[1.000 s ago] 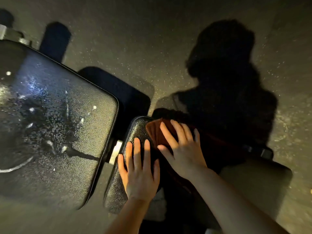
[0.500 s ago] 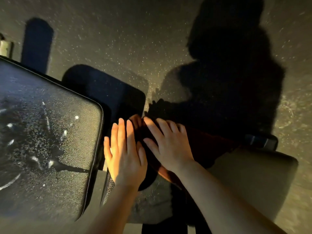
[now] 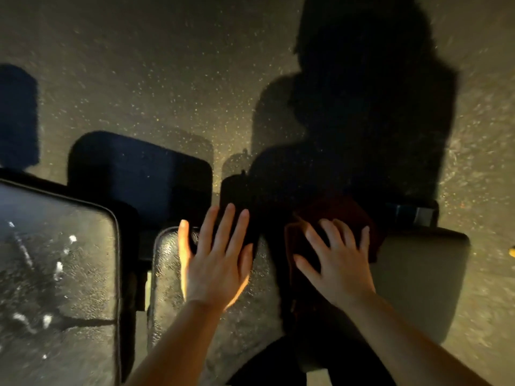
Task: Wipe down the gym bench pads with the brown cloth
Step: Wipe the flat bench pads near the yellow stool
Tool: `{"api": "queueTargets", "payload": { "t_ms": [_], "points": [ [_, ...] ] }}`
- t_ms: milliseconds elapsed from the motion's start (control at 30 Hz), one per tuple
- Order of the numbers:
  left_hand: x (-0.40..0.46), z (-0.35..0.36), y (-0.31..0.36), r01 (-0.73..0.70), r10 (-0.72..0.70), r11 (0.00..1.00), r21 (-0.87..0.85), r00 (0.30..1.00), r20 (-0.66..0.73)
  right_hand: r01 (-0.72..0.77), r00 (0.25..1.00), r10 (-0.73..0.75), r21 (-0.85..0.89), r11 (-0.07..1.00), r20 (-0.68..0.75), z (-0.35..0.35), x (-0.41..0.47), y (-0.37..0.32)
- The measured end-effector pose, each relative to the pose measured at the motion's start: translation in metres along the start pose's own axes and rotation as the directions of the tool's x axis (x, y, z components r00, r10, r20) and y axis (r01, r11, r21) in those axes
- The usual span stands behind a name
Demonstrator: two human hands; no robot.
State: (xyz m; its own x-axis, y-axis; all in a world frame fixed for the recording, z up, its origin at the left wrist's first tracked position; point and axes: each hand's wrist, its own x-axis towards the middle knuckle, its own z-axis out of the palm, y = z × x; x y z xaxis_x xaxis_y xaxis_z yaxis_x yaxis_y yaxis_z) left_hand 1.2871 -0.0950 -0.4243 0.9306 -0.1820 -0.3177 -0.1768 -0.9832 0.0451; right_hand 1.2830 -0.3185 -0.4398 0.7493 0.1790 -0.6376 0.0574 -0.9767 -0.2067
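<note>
I saw a dim scene under warm, yellowish light from behind me. A heavy shadow of a person (image 3: 370,107) filled the upper right of the frame, swallowing the brown cloth (image 3: 348,213). Wet glare speckled the large pad (image 3: 55,274) at lower left. The edges were smeared with motion blur.

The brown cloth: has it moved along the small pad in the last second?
Yes. The brown cloth, under the right hand, has slid rightward along the small pad, away from the large pad.
</note>
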Motion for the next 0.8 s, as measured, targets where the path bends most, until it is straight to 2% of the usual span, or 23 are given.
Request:
{"api": "queueTargets", "payload": {
  "t_ms": [67, 200, 367, 533, 633, 800],
  "points": [
    [0.002, 0.002, -0.001, 0.01, -0.01, 1.0, 0.012, 0.999, 0.031, -0.022, 1.0, 0.021, 0.041, 0.999, 0.002, 0.0, -0.001, -0.004],
    [0.003, 0.003, -0.002, -0.012, 0.013, 0.999, 0.035, 1.0, -0.024, -0.045, 0.998, 0.05, 0.15, 0.988, -0.031, -0.004, 0.003, -0.029],
    [0.004, -0.004, 0.003, 0.039, -0.04, 0.999, 0.017, 0.999, 0.023, 0.113, 0.993, -0.109, 0.098, 0.989, -0.047, -0.003, 0.015, -0.031],
    [0.003, -0.006, 0.003, 0.019, -0.019, 0.998, 0.063, 1.0, 0.005, 0.096, 0.995, -0.092, 0.104, 0.99, -0.039, 0.012, 0.003, 0.004],
    [0.001, -0.005, 0.003, -0.001, 0.001, 0.997, 0.08, 1.0, -0.008, 0.046, 0.999, -0.047, 0.116, 0.992, 0.0, 0.014, -0.006, 0.027],
    [0.001, -0.002, 0.002, -0.126, 0.126, 0.986, 0.108, 0.992, 0.012, -0.174, 0.984, 0.165, 0.172, 0.97, 0.066, 0.016, -0.017, 0.065]
  ]
}}
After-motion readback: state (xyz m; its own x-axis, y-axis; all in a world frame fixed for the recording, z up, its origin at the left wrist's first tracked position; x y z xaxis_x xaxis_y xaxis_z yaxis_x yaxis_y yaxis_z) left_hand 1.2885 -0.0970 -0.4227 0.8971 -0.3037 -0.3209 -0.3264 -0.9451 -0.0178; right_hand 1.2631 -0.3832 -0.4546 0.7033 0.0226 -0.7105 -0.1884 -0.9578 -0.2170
